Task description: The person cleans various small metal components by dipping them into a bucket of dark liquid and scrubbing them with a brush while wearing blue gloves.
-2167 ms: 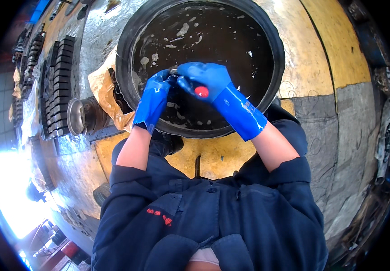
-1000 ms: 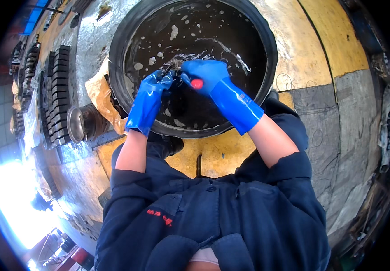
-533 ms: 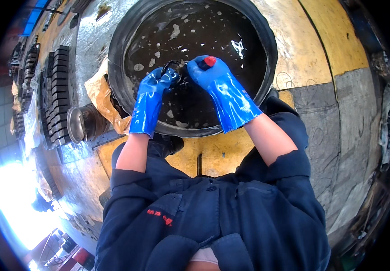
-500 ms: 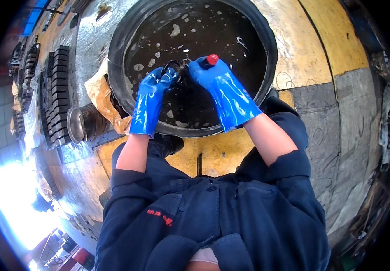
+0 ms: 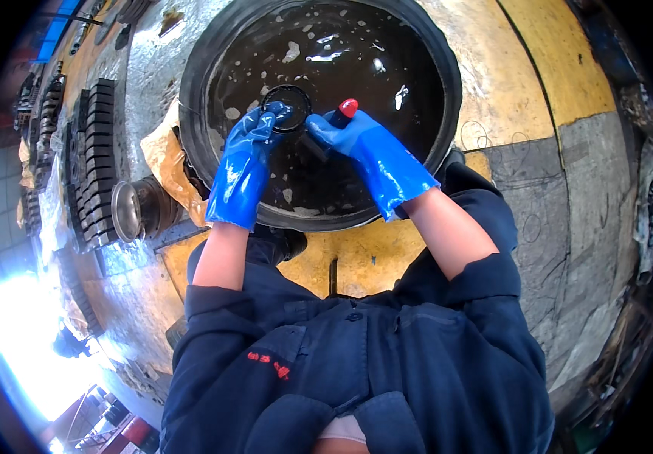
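My left hand [image 5: 245,163], in a long blue rubber glove, grips a thin black ring [image 5: 308,103] at its lower left side. The ring is tilted so its round opening faces up toward me. Closed round a tool handle [image 5: 348,108], black with a red end, is my gloved right hand [image 5: 372,151]. The tool's dark working end is partly hidden below that hand, close to the ring; I cannot tell its exact kind. Both hands are over a large round black tub [image 5: 194,98] of dark liquid [image 5: 364,60], with pale foam patches and bright reflections on the surface.
Crumpled brown paper [image 5: 167,155] lies against the tub's left side. Beside it are a metal wheel-like drum [image 5: 127,210] and stacked black ribbed parts [image 5: 99,163]. Yellow and grey worn sheets [image 5: 523,174] cover the floor to the right. My knees flank the tub's near side.
The black ring, mostly hidden before, now shows whole in my left hand, turned face up. My right hand has shifted slightly down with the tool. Ripples on the liquid have changed.
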Tool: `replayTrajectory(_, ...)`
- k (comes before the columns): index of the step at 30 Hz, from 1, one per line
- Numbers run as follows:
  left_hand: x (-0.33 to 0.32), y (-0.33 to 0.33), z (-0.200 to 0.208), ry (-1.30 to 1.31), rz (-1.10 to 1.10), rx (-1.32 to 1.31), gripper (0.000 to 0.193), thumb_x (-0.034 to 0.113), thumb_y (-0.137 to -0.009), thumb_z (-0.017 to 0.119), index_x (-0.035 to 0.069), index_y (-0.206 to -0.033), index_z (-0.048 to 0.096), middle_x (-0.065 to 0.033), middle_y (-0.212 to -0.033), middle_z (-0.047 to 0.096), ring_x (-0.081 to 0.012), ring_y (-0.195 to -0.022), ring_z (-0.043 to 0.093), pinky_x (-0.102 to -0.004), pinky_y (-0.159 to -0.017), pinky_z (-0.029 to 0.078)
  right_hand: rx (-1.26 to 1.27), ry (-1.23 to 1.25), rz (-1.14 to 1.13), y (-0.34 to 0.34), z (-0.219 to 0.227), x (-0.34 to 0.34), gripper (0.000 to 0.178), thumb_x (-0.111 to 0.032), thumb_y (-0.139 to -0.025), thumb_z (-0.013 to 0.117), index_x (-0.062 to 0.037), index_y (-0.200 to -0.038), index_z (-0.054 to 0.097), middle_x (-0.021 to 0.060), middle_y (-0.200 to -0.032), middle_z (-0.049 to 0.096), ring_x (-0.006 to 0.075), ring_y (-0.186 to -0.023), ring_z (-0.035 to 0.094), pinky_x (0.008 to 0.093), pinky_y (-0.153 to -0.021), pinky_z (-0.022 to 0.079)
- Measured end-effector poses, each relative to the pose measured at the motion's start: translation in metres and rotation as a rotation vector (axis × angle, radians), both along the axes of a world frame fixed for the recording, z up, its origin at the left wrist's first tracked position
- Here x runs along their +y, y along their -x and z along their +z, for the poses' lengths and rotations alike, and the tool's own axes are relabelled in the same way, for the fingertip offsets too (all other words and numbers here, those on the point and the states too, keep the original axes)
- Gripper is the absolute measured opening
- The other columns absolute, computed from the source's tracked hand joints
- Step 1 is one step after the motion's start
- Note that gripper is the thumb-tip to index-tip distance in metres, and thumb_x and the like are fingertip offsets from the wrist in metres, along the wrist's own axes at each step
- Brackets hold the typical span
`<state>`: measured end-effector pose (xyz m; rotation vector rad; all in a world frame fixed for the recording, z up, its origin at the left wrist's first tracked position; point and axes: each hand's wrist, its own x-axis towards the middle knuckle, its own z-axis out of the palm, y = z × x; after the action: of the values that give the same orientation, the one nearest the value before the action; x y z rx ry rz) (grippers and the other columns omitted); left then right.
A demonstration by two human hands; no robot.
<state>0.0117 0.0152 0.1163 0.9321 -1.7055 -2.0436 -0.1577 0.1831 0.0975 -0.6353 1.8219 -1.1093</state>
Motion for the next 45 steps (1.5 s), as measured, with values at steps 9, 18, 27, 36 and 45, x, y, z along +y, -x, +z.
replayTrajectory(9,0.000,0.013,-0.015,1.220,-0.282,0.016,0.050,0.014,-0.089,0.087,0.012,-0.138,0.077,-0.0184,-0.136,0.077,-0.0385,-0.126,0.074,-0.0447,-0.110,0.059,0.648,-0.356,0.371,0.000,0.044,-0.003,0.032,-0.045,-0.099,0.075,-0.0199,-0.118,0.082,0.0111,-0.115,0.083,0.0344,-0.111,0.080,0.0491,-0.095,0.063)
replayTrajectory(18,0.009,-0.005,0.017,0.026,-0.210,-0.314,0.042,0.032,-0.113,0.068,0.004,-0.144,0.072,-0.0114,-0.128,0.082,-0.0236,-0.119,0.078,-0.0396,-0.101,0.060,0.601,-0.447,0.147,0.007,0.037,-0.002,0.035,-0.045,-0.102,0.072,-0.0173,-0.120,0.081,0.0134,-0.120,0.083,0.0400,-0.114,0.078,0.0525,-0.099,0.062)
replayTrajectory(27,0.011,-0.016,0.014,-0.117,-0.152,-0.112,0.042,0.030,-0.115,0.063,0.001,-0.145,0.070,-0.0112,-0.133,0.078,-0.0208,-0.121,0.075,-0.0377,-0.105,0.059,0.553,0.644,0.016,-0.010,0.020,-0.011,0.021,-0.032,-0.103,0.077,-0.0183,-0.118,0.082,0.0108,-0.110,0.082,0.0360,-0.101,0.079,0.0428,-0.088,0.064)
replayTrajectory(36,0.018,-0.003,0.020,0.066,-0.059,-0.224,0.043,0.034,-0.110,0.074,0.003,-0.140,0.074,-0.0051,-0.125,0.079,-0.0152,-0.111,0.074,-0.0313,-0.093,0.057,0.436,0.072,-0.093,0.005,0.025,-0.003,0.029,-0.044,-0.101,0.073,-0.0176,-0.109,0.083,0.0133,-0.105,0.083,0.0386,-0.099,0.079,0.0476,-0.087,0.063)
replayTrajectory(45,0.007,-0.006,0.008,0.123,-0.074,-0.178,0.050,0.042,-0.110,0.074,0.004,-0.143,0.072,-0.0064,-0.129,0.082,-0.0196,-0.118,0.077,-0.0341,-0.094,0.059,0.132,0.268,-0.261,0.009,0.029,-0.007,0.031,-0.037,-0.099,0.075,-0.0091,-0.108,0.083,0.0137,-0.100,0.084,0.0297,-0.096,0.081,0.0411,-0.090,0.063)
